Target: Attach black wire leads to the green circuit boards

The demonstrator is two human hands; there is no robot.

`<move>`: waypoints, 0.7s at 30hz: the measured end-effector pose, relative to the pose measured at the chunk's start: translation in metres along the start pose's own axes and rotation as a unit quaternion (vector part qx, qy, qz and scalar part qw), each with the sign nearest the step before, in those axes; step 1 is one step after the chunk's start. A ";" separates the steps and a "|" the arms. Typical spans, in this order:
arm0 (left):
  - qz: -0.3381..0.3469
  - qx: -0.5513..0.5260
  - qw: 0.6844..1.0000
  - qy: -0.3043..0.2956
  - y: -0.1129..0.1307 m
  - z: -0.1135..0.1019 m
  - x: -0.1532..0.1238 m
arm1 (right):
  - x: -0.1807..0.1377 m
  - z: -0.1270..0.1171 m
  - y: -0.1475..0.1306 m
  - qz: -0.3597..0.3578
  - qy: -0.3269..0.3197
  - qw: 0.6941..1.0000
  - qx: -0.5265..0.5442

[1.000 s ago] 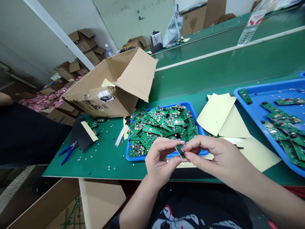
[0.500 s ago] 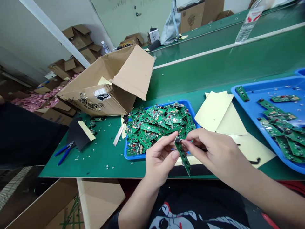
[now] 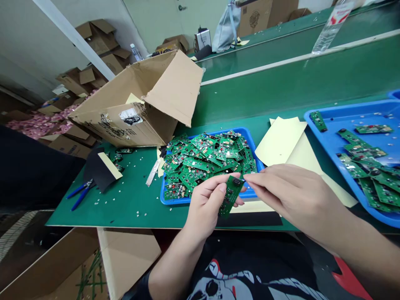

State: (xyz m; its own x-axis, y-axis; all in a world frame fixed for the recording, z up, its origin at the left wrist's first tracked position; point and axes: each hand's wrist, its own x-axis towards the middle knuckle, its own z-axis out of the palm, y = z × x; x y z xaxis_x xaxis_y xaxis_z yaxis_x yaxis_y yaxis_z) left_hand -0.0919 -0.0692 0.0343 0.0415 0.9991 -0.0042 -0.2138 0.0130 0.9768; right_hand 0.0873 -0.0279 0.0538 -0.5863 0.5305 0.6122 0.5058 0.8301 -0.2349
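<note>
Pliers (image 3: pixel 81 197) are seen near the left edge of the tabletop (image 3: pixel 131 200). Above its front edge, the circuit board (image 3: pixel 230 193) gripped by the left hand (image 3: pixel 203 204) has been turned from edge-on, its face now reachable. By its upper corner, the fingers of the right hand (image 3: pixel 300 198) are held narrow; their grip cannot be told.

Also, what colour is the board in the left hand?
Green; the board in the left hand shows in the head view.
</note>
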 end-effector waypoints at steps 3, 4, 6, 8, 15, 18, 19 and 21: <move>-0.003 0.040 0.999 -0.036 0.004 -0.002 0.002 | -0.002 -0.003 0.004 -0.029 -0.003 0.999 -0.044; -0.005 0.060 0.997 -0.049 0.006 -0.003 0.002 | -0.002 -0.004 0.005 -0.044 -0.003 0.998 -0.051; -0.013 0.104 0.991 -0.078 0.010 -0.006 0.004 | -0.002 -0.007 0.007 -0.070 -0.005 0.996 -0.051; -0.019 0.147 0.983 -0.105 0.015 -0.007 0.004 | -0.001 -0.010 0.009 -0.090 -0.011 0.995 -0.039; 0.051 0.240 0.956 -0.159 0.015 -0.004 0.006 | -0.003 -0.010 0.016 -0.102 -0.035 0.994 0.013; 0.123 0.269 0.943 -0.154 0.010 -0.003 0.006 | -0.004 -0.014 0.017 -0.082 -0.021 0.996 0.041; 0.147 0.285 0.936 -0.147 0.008 -0.004 0.006 | -0.004 -0.017 0.016 -0.075 -0.007 0.996 0.042; 0.192 0.322 0.918 -0.130 0.005 -0.006 0.006 | -0.005 -0.024 0.015 -0.063 0.020 0.997 0.045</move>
State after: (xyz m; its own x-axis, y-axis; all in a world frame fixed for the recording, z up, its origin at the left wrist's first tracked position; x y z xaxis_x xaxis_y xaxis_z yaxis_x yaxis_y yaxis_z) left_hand -0.0986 -0.0631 0.0381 0.3336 0.8808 0.3359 0.3566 -0.4478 0.8199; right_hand 0.1127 -0.0221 0.0651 -0.6150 0.4161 0.6698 0.3701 0.9024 -0.2208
